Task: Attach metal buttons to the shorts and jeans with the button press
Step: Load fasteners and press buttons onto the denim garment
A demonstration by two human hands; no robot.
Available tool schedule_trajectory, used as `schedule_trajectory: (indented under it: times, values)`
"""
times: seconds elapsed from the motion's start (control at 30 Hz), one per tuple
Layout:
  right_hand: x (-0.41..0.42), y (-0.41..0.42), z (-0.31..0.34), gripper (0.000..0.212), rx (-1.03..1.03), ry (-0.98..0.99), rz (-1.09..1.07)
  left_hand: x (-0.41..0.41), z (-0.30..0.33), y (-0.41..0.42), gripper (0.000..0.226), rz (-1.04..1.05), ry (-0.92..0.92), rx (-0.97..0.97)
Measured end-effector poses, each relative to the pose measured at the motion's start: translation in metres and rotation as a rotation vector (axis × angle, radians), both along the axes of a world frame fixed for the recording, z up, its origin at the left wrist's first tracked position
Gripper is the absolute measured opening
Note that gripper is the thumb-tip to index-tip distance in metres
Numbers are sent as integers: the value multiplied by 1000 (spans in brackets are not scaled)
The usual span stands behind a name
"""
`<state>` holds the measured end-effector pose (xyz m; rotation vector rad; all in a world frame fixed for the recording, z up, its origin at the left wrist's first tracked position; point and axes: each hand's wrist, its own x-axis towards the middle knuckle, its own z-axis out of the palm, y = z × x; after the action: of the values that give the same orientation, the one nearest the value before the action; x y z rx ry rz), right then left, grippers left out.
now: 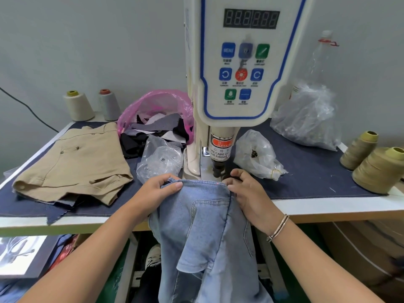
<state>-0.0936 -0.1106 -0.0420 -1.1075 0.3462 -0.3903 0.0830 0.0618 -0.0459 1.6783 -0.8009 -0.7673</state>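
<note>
Both hands grip the waistband of the light blue jeans (203,206) right in front of the button press (220,136): left hand (157,191) pinches the band with thumb and curled fingers, right hand (244,189) curls its fingers over the band's end just under the press head. Jeans legs hang off the table (328,204) edge below the press; khaki shorts (74,165) lie flat left of the press, clear button bags (160,158) beside its base.

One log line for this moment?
left hand: grips jeans waistband | right hand: grips waistband | press: above | shorts: aside
</note>
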Motion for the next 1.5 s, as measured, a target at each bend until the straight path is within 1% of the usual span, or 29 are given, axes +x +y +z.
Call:
schedule_trajectory:
  times: [0.07,0.2,0.27,0.33,0.43,0.53,0.63,0.67,0.7,0.73,0.8,0.83,0.87,0.9,0.93,0.97,1.0,1.07,1.17,1.23,1.33,1.43,1.5]
  values:
    - [-1,0,0,26,19,-8,3,1,-1,1,14,-5,32,-25]
    - [-3,0,1,31,74,-50,27,0,-1,2,24,2,75,-72]
    - [-2,0,4,32,79,-61,33,1,-2,1,22,8,93,-86]
    - [0,0,5,31,59,-44,20,1,-2,0,17,2,102,-97]
    - [3,0,8,27,0,28,-13,2,-2,-1,18,9,104,-95]
    - [4,0,9,25,-15,64,-36,4,-4,-2,13,12,62,-49]
    - [4,2,8,25,-43,77,-58,3,-5,-4,11,6,-131,29]
    - [4,3,8,25,-53,77,-68,1,-5,-6,10,-1,-235,44]
    - [4,3,7,26,-61,77,-78,-1,-5,-7,12,-9,-381,54]
    - [4,4,7,26,-67,77,-87,-5,-6,-10,16,-6,-557,53]
    - [5,5,7,25,-73,80,-102,-16,-4,-14,30,68,-902,30]
    - [5,6,7,25,-74,82,-109,-24,-2,-16,37,111,-983,-5]
    - [5,6,7,25,-76,86,-114,-32,-1,-19,46,112,-994,-52]
    - [4,7,7,25,-79,92,-117,-39,0,-21,52,84,-897,-99]
    - [4,7,7,24,-84,98,-119,-46,3,-23,52,59,-713,-133]
    - [4,7,7,24,-91,105,-122,-48,4,-25,45,41,-524,-144]
    - [4,8,7,24,-101,113,-126,-49,7,-28,37,31,-408,-148]
    - [3,8,7,24,-114,119,-134,-48,12,-32,34,13,-394,-106]
    - [4,8,5,25,-133,114,-152,-43,10,-35,18,11,-326,-65]
    - [4,8,3,24,-156,111,-168,-41,7,-36,21,7,-283,-70]
    - [0,11,-1,20,-205,105,-218,-42,2,-40,24,39,-278,-88]
    - [-10,16,-10,11,-325,138,-307,-44,-2,-42,27,63,-257,-113]
    - [-17,20,-16,6,-465,167,-325,-44,-4,-42,27,63,-252,-116]
